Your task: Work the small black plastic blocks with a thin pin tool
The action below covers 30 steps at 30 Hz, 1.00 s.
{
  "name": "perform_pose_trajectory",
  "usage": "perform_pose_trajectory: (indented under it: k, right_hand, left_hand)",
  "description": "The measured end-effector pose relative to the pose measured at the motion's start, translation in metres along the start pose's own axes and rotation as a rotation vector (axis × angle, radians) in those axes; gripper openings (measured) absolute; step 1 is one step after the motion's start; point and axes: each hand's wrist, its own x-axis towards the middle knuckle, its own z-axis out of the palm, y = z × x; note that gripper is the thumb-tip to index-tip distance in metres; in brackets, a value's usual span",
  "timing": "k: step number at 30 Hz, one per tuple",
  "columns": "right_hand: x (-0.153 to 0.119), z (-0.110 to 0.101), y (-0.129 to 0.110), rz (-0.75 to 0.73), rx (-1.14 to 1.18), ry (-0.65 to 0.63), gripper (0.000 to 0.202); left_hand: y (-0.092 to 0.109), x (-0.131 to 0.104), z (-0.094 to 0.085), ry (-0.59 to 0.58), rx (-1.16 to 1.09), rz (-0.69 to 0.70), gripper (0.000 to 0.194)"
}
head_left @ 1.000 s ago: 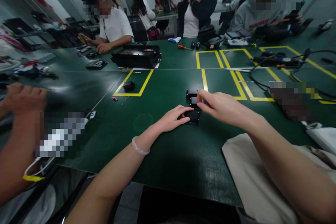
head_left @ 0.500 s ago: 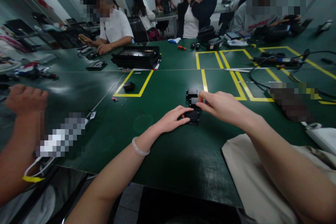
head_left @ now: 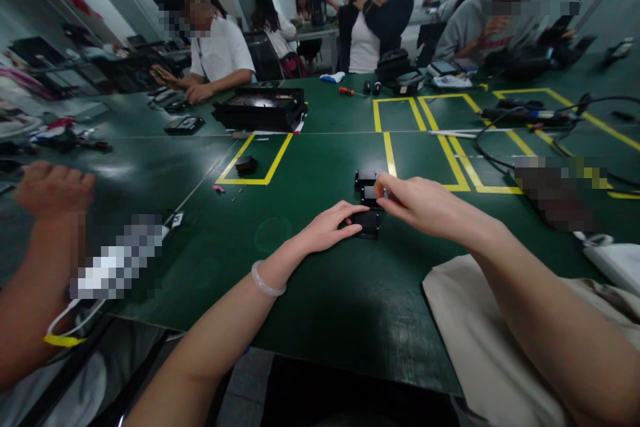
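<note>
Three small black blocks stand in a row running away from me on the green table. The nearest black block (head_left: 369, 223) is held at its left side between the thumb and forefinger of my left hand (head_left: 330, 226). A whitish bracelet circles that wrist. Beyond it are the middle black block (head_left: 369, 195) and the far black block (head_left: 366, 176). My right hand (head_left: 411, 199) is closed in a pinch at the right end of the middle block. Whatever sits between its fingertips is hidden.
Another black block (head_left: 246, 165) lies inside a yellow tape outline, with tiny bits nearby. Behind it stands a large black casing (head_left: 261, 109). A beige cloth (head_left: 453, 307) lies at right. A neighbour's fist (head_left: 54, 197) rests at left; people sit across the table.
My right hand has shifted slightly, its fingertips curling at the middle block. My left hand and the three blocks have stayed in place.
</note>
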Motion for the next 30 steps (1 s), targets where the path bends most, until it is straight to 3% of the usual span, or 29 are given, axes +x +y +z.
perform_pose_trajectory:
  k: [30]
  right_hand:
    - [0.0015, 0.0010, -0.0027, 0.037, -0.009, 0.043, 0.022]
  left_hand:
    - [0.0005, 0.0000, -0.0001, -0.003, -0.014, -0.010, 0.044]
